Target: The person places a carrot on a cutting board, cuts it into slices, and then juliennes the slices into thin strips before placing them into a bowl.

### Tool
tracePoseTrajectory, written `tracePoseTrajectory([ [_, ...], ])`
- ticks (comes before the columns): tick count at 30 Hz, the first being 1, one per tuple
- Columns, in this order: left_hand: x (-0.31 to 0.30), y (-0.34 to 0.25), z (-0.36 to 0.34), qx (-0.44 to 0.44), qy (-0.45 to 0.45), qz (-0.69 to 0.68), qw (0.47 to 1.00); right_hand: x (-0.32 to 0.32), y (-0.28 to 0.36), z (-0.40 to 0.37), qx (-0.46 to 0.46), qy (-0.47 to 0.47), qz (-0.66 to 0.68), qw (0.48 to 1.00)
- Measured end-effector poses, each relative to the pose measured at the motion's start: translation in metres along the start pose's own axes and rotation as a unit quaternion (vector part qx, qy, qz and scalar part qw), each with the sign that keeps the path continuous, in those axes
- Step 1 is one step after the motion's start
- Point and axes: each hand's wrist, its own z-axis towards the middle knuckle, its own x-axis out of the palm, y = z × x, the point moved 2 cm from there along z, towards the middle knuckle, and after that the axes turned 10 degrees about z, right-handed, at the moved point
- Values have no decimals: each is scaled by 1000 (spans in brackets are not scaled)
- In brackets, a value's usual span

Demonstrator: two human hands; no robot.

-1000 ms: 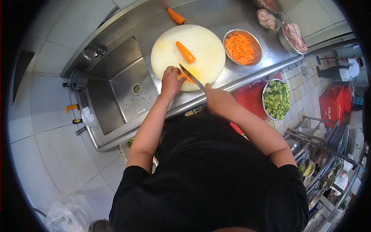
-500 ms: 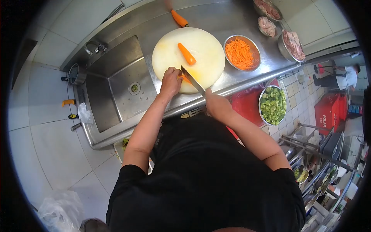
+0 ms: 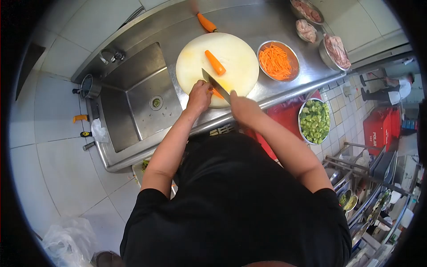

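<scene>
On the round white cutting board (image 3: 242,58), a piece of orange carrot (image 3: 215,62) lies near the middle. My right hand (image 3: 244,108) is closed round the handle of a knife (image 3: 216,85), whose blade points up and left over the board. My left hand (image 3: 199,96) is closed at the board's lower left edge, its fingertips on a small carrot piece (image 3: 217,93) beside the blade. The fingers partly hide that piece. Right of the board stands a metal bowl of carrot strips (image 3: 275,61). Another carrot (image 3: 206,22) touches or nearly touches the board's back edge.
A metal sink (image 3: 147,95) is at the left. Bowls of raw meat (image 3: 336,51) stand at the counter's right end. Below the counter edge is a bowl of chopped green vegetables (image 3: 314,121). Shelving (image 3: 356,191) is at the right; a person (image 3: 401,91) stands further off.
My right hand and the knife have moved slightly left and up. My left hand has shifted a little right, close to the blade.
</scene>
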Motion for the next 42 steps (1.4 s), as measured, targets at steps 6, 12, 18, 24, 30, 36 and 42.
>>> tracePoseTrajectory([
  [6, -5, 1, 9, -21, -11, 21, 1000, -15, 11, -23, 14, 34, -1, 999],
  [12, 2, 7, 3, 11, -22, 2, 1000, 6, -2, 4, -18, -10, 3, 1000],
  [18, -2, 7, 8, 5, -25, 6, 1000, -5, 8, -16, 5, 27, -23, 999],
  [24, 0, 15, 5, 10, -7, -4, 1000, 7, 3, 3, 10, 16, -3, 1000],
  [30, -5, 18, 19, -38, 6, 37, 999, -9, 14, -14, -5, 24, -4, 1000],
  [36, 1, 21, 12, -16, -1, 10, 1000, 6, 4, 12, 22, 14, 8, 1000],
  [42, -4, 18, 13, -25, -8, 10, 1000, -10, 18, 1, 22, 43, -4, 999],
])
